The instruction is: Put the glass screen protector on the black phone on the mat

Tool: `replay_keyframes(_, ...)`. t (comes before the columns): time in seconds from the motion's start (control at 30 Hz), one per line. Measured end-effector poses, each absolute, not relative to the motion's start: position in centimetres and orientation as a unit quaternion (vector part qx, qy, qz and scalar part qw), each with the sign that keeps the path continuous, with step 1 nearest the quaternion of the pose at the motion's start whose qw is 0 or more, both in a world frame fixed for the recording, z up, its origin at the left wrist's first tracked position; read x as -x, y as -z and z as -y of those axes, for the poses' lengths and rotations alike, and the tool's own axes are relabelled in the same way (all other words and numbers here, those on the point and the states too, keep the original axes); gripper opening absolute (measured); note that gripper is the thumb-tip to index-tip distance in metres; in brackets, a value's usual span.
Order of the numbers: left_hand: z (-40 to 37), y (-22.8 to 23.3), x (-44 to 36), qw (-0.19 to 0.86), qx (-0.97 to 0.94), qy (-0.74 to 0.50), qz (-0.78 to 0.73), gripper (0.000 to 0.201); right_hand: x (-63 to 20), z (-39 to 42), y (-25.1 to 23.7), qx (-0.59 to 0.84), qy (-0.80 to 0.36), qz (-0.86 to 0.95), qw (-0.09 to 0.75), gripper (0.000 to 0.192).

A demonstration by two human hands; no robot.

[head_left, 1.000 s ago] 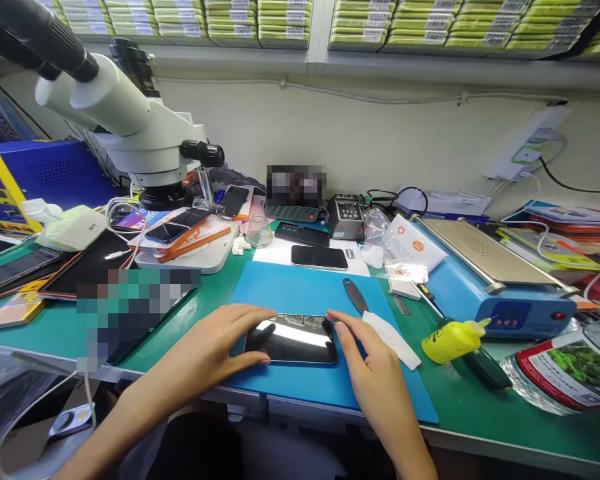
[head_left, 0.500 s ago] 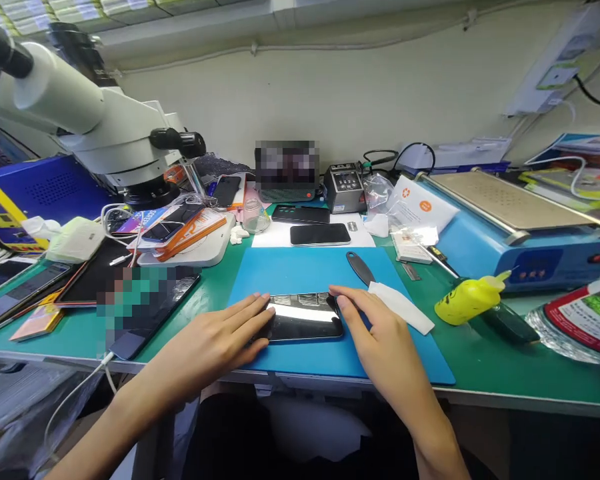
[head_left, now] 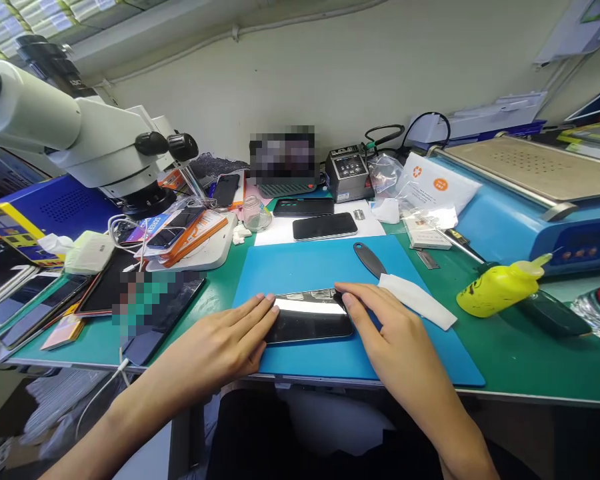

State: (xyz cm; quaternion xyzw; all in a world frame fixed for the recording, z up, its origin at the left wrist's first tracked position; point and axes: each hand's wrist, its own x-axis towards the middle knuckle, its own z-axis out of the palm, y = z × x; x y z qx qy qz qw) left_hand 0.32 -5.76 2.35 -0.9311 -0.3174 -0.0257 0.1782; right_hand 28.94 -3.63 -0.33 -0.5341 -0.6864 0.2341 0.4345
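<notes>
A black smartphone (head_left: pixel 307 320) lies screen up on the blue mat (head_left: pixel 315 260), a bright strip of light reflected across its glass. My left hand (head_left: pixel 235 333) covers its left end, the fingers laid together along the edge and the thumb tucked near the lower corner. At the upper right corner, my right hand (head_left: pixel 385 323) holds the phone with thumb and index fingertip, its other fingers curled out of sight. Just beyond the right hand are a folded white wipe (head_left: pixel 420 301) and a dark-handled tool (head_left: pixel 369 259) partly under it.
To the right stand a yellow squeeze bottle (head_left: pixel 500 288) and a blue heating plate machine (head_left: pixel 520 200). A microscope (head_left: pixel 105 143) looms at left above stacked phones and boxes. Another phone (head_left: pixel 325 227) lies behind the mat, near a glass jar (head_left: pixel 255 213).
The camera view has tilted and shifted slightly. Both hands keep their places at the two ends of the phone, which stays on the mat.
</notes>
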Motion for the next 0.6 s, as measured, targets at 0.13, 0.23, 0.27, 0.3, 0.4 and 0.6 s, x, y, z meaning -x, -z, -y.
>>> replay_keyframes(0.13,5.84,-2.23,-0.26,0.18,0.93,0.029,0.32,0.049,-28.94,3.58,0.48,0.532,-0.229,0.688,0.436,0.031)
replay_keyframes(0.23,5.82,-2.45,-0.37,0.2,0.931,0.008,0.304,0.047,-28.94,3.57,0.51,0.534,-0.224,0.689,0.437,0.031)
replay_keyframes(0.27,5.81,-2.57,-0.42,0.207,0.932,0.0,0.299,0.046,-28.93,3.58,0.5,0.534,-0.223,0.689,0.436,0.031)
replay_keyframes(0.3,5.8,-2.68,-0.46,0.212,0.932,-0.007,0.295,0.046,-28.93,3.58,0.49,0.534,-0.223,0.689,0.436,0.031)
replay_keyframes(0.4,5.75,-2.95,-0.43,0.216,0.933,-0.013,0.288,0.046,-28.92,3.62,0.43,0.534,-0.226,0.689,0.434,0.031)
replay_keyframes(0.6,5.53,-3.0,0.04,0.181,0.94,-0.002,0.289,0.052,-28.92,3.64,0.28,0.54,-0.233,0.685,0.43,0.031)
